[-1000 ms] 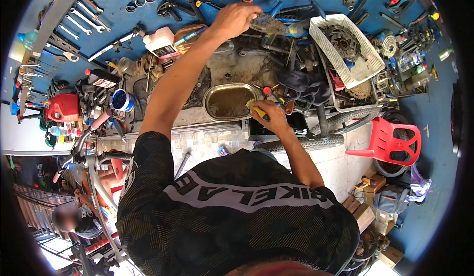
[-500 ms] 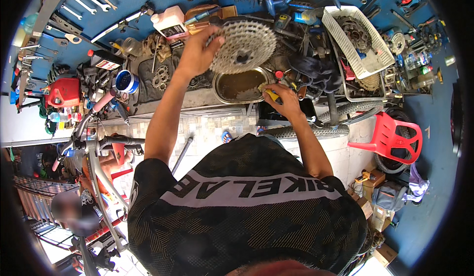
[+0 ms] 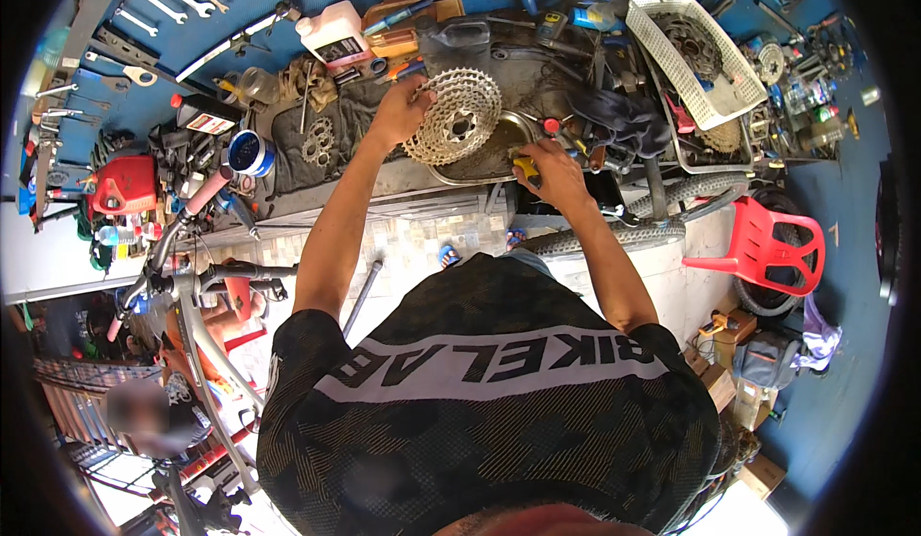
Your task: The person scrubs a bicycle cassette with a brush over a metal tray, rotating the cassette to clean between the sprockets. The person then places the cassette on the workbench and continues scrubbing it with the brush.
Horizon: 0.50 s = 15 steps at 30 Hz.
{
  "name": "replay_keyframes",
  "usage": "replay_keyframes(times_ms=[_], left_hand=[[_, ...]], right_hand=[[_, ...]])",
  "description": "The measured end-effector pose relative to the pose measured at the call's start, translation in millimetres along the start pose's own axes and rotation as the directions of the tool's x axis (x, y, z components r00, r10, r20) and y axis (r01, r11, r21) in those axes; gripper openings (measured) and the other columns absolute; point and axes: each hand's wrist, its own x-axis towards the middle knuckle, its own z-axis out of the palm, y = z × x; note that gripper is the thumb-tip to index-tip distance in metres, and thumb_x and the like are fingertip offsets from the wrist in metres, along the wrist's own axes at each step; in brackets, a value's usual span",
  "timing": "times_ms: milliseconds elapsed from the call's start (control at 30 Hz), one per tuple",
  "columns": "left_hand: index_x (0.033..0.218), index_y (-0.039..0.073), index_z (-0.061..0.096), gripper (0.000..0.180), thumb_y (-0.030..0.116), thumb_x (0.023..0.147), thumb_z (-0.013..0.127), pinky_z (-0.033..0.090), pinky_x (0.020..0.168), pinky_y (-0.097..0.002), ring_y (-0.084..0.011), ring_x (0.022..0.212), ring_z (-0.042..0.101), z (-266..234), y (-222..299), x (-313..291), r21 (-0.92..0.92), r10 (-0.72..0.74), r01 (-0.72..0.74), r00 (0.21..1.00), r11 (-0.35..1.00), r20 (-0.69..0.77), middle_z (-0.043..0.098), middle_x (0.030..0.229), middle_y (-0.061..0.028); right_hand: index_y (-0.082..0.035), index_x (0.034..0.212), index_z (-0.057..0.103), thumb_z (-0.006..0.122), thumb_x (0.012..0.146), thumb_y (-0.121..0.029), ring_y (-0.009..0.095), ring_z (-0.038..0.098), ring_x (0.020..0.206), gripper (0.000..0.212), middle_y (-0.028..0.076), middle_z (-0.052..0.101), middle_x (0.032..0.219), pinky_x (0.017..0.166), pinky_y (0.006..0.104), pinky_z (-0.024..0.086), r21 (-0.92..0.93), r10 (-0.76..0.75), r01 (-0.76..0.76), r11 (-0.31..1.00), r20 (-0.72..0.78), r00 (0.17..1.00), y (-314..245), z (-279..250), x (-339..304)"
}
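At a crowded workbench (image 3: 377, 180), the left hand (image 3: 399, 114) is pinching a gear cluster (image 3: 451, 104), freshly lowered over the tray (image 3: 468, 182), upper centre, nearer the yellow-handled brush (image 3: 526, 169) the right hand (image 3: 558, 174) is gripping.

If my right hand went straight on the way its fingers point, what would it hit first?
Probably the metal tray, whose right end lies just past your right hand; depth is unclear.

The left hand (image 3: 398, 116) holds a silver bike sprocket stack (image 3: 446, 119) by its edge, partly over a metal tray (image 3: 484, 181). The right hand (image 3: 559, 174) grips a yellow-handled brush (image 3: 527, 166).
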Motion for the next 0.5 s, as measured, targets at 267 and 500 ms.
replay_keyframes(times_ms=[267, 500], left_hand=[[0.138, -0.002, 0.061, 0.051, 0.031, 0.099, 0.072, 0.054, 0.093, -0.0434, -0.0368, 0.109, 0.071, 11.5, -3.9, 13.4, 0.241, 0.317, -0.308, 0.948, 0.920, -0.001, 0.073, 0.120, -0.0241], [0.133, 0.001, 0.061, 0.037, 0.021, 0.101, 0.064, 0.054, 0.091, -0.0546, -0.0493, 0.107, 0.069, 28.7, 26.1, 8.4, 0.449, 0.378, -0.342, 0.926, 0.826, 0.011, 0.073, 0.110, -0.0287]], right_hand=[[-0.003, 0.104, 0.072, 0.080, 0.090, -0.035, 0.036, 0.074, 0.089, 0.036, 0.018, 0.076, 0.097, 0.079, 0.0424, 0.058, 0.453, 0.438, -0.309, 0.836, -0.213, 0.873, 16.5, 41.3, 8.0], [0.000, 0.106, 0.070, 0.078, 0.094, -0.015, 0.011, 0.066, 0.081, 0.021, 0.006, 0.072, 0.089, 0.074, 0.0291, 0.055, 0.814, 0.475, 0.007, 0.581, -0.347, 0.809, -95.8, 39.1, 51.3]])
